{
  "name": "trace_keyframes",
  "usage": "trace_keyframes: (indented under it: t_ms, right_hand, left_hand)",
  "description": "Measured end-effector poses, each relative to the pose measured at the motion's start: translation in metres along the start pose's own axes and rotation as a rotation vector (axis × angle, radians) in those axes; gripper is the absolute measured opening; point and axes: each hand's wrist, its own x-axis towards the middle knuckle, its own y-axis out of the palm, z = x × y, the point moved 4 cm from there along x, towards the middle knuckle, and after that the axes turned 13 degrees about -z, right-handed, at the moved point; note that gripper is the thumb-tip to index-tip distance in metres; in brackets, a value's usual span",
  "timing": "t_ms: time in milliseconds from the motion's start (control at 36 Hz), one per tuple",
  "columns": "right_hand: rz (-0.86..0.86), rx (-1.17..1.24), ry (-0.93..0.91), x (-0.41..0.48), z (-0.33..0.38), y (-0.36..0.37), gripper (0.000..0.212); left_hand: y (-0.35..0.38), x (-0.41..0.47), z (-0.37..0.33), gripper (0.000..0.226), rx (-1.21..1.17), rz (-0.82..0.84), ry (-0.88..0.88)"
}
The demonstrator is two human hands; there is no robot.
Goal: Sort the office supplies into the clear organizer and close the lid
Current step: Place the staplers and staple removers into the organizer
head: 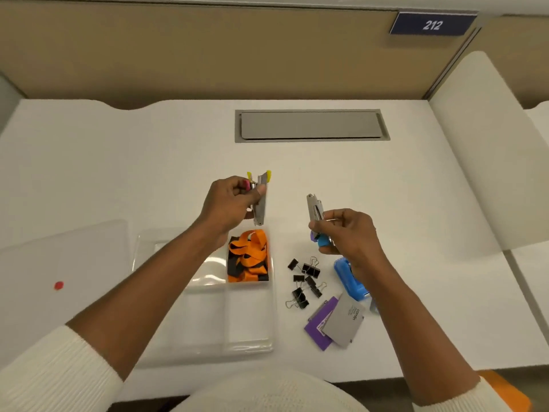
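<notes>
My left hand (230,203) is raised above the desk, shut on metal staple removers with yellow and pink grips (260,197). My right hand (349,233) is shut on metal staple removers with blue and purple grips (316,217). Below my left hand lies the clear organizer (249,319); its far right compartment holds an orange and black lanyard (248,257). The clear lid (65,257) with a red dot lies flat to the organizer's left. Several black binder clips (306,281) lie loose to the organizer's right.
A blue stapler (349,278) lies partly under my right wrist. Purple and grey staple boxes (335,322) sit near the desk's front edge. A grey cable hatch (310,125) is set into the white desk (118,162) farther back. A tan partition rises behind.
</notes>
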Motion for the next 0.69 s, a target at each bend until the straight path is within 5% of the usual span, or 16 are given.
trace_keyframes:
  t_ms: [333,500,694]
  right_hand:
    - [0.166,-0.097,0.1,-0.066,-0.018,0.123,0.032]
    - [0.073,-0.128,0.114,-0.074,-0.034,0.139,0.032]
    - [-0.014,-0.177,0.076,-0.075,-0.042,0.132,0.032]
  left_hand:
    - [-0.111,-0.032,0.074,0.038,0.384,-0.304,-0.166]
    - [-0.093,-0.035,0.075,0.038,0.932,-0.293,0.001]
    - [-0.062,-0.038,0.082,0.014,1.211,-0.137,0.241]
